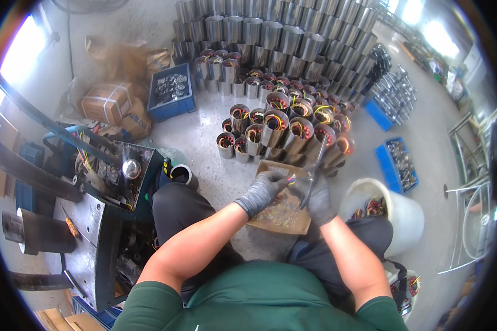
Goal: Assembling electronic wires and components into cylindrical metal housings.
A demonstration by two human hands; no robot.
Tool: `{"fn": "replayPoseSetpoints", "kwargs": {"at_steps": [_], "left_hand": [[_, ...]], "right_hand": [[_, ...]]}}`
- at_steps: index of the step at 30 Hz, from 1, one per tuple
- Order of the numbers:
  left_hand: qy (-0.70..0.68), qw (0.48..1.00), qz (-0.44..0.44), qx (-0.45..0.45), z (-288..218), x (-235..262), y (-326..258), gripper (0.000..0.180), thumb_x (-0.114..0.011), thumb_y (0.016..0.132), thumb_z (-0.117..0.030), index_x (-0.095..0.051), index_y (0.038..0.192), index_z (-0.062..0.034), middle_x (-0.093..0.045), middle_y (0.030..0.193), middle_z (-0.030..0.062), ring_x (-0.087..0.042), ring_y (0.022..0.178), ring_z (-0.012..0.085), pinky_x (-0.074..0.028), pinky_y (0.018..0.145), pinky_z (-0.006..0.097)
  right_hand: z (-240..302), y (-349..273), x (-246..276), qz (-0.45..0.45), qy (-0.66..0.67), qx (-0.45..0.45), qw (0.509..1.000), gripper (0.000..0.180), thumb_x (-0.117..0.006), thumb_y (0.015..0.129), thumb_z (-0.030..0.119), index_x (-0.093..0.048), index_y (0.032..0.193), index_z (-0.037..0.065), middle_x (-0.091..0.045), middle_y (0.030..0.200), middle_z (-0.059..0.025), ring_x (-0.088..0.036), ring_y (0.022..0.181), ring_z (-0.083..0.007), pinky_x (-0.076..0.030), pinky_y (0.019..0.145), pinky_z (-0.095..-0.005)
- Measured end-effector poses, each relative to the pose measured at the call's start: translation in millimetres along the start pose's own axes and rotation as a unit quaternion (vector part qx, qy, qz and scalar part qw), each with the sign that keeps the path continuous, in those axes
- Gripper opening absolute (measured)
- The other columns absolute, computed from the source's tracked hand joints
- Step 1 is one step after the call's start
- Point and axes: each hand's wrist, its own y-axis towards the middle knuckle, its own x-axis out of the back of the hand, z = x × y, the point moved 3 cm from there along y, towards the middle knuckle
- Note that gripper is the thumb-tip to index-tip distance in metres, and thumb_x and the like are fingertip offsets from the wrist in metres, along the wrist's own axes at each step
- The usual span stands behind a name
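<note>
My left hand (pixel 264 191), in a grey glove, is closed on a small bunch of coloured wires (pixel 291 180) whose ends stick out past its fingertips. Close beside it, my right hand (pixel 318 201), gloved too, grips a long thin metal tool (pixel 320 154) that looks like scissors; blur hides its exact kind. The tool points up and away from me. Below both hands, between my knees, sits a cardboard box (pixel 296 222) with many small coloured scraps in it. Just beyond stand metal cylinders (pixel 275 122) with red and yellow wires inside.
Tall stacks of bare metal cylinders (pixel 270 36) fill the back. A white bucket (pixel 408 218) with wound parts stands by my right knee. Blue crates (pixel 171 105) of metal parts lie left and right. At left is a machine with a metal table (pixel 88 243); an open cylinder (pixel 185 175) stands by my left knee.
</note>
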Motion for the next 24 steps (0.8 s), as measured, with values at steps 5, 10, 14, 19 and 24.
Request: {"fn": "replayPoseSetpoints", "kwargs": {"at_steps": [5, 10, 14, 19, 24], "left_hand": [[0.005, 1.0, 0.01, 0.024, 3.3, -1.2, 0.3, 0.021, -0.065, 0.093, -0.018, -0.068, 0.101, 0.0009, -0.067, 0.082, 0.0045, -0.058, 0.075, 0.0098, -0.05, 0.07, 0.028], [-0.051, 0.998, 0.033, 0.001, 5.2, -3.4, 0.8, 0.023, -0.064, 0.094, -0.018, -0.067, 0.104, 0.0018, -0.067, 0.085, 0.0049, -0.058, 0.076, 0.0115, -0.05, 0.07, 0.028], [0.008, 0.998, 0.044, -0.054, -1.5, -4.7, -0.1, 0.022, -0.063, 0.095, -0.017, -0.066, 0.107, 0.0008, -0.067, 0.089, 0.005, -0.06, 0.078, 0.012, -0.051, 0.073, 0.029], [-0.077, 0.997, 0.016, -0.01, 11.6, 4.6, 7.7, 0.023, -0.063, 0.094, -0.017, -0.067, 0.108, 0.0004, -0.068, 0.09, 0.0053, -0.06, 0.08, 0.0124, -0.05, 0.076, 0.029], [0.043, 0.997, -0.053, -0.043, 29.3, 19.4, 21.0, 0.024, -0.067, 0.091, -0.021, -0.069, 0.103, -0.0001, -0.068, 0.086, 0.0062, -0.058, 0.075, 0.0115, -0.049, 0.07, 0.027]], "right_hand": [[1.2, 2.0, 0.4, 0.015, -0.071, 0.027, 0.997, 0.045, -0.067, 0.084, -0.002, -0.043, 0.121, 0.006, -0.063, 0.089, -0.0129, -0.069, 0.071, -0.0233, -0.062, 0.059, -0.0331], [-15.6, 13.3, 19.1, -0.001, 0.059, -0.094, 0.994, 0.046, -0.069, 0.083, 0.003, -0.044, 0.121, 0.008, -0.063, 0.089, -0.0121, -0.07, 0.069, -0.026, -0.062, 0.057, -0.0354], [-27.0, 14.0, 30.3, 0.008, 0.156, -0.141, 0.978, 0.047, -0.07, 0.082, 0.005, -0.045, 0.122, 0.011, -0.064, 0.092, -0.0131, -0.07, 0.068, -0.0279, -0.061, 0.056, -0.0366], [-7.8, 2.5, 13.9, 0.017, 0.049, -0.105, 0.993, 0.051, -0.071, 0.083, 0.009, -0.044, 0.126, 0.009, -0.064, 0.092, -0.0136, -0.069, 0.074, -0.0256, -0.06, 0.062, -0.0373], [-13.3, -25.3, 12.3, 0.087, -0.085, -0.164, 0.979, 0.047, -0.069, 0.091, 0.029, -0.054, 0.13, 0.007, -0.063, 0.091, -0.0028, -0.06, 0.082, -0.0119, -0.049, 0.076, -0.0259]]}}
